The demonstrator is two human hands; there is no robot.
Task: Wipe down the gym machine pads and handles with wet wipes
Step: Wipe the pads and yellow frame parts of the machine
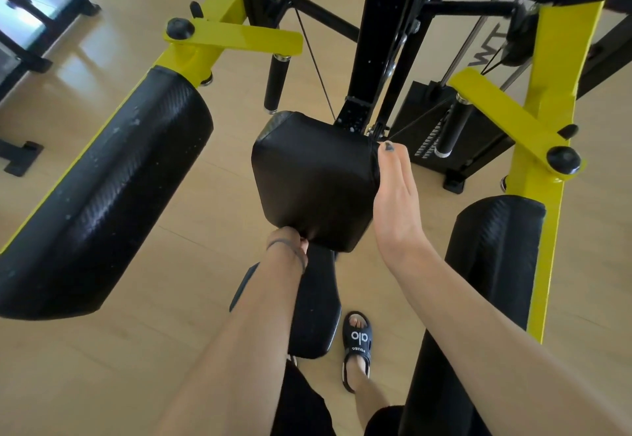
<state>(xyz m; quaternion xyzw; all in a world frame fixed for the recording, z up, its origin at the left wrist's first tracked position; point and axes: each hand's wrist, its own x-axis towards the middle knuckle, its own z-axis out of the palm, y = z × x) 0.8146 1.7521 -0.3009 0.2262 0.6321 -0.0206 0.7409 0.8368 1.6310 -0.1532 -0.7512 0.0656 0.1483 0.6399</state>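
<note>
The machine's black back pad (314,179) fills the middle of the view, with the black seat pad (316,316) below it. My right hand (393,196) lies flat along the back pad's right side, fingers straight and fingertips at its upper corner. My left hand (294,242) reaches to the pad's lower front edge; its fingers are tucked under the pad and hidden. No wet wipe shows in either hand. Two black handles hang from the yellow arms, one on the left (277,83) and one on the right (451,127).
Long black arm pads on yellow frames flank me, a large one on the left (102,196) and one on the right (492,264). The black upright and cable (379,42) rise behind the back pad. The weight stack (424,117) stands behind. My sandalled foot (357,343) is on the wooden floor.
</note>
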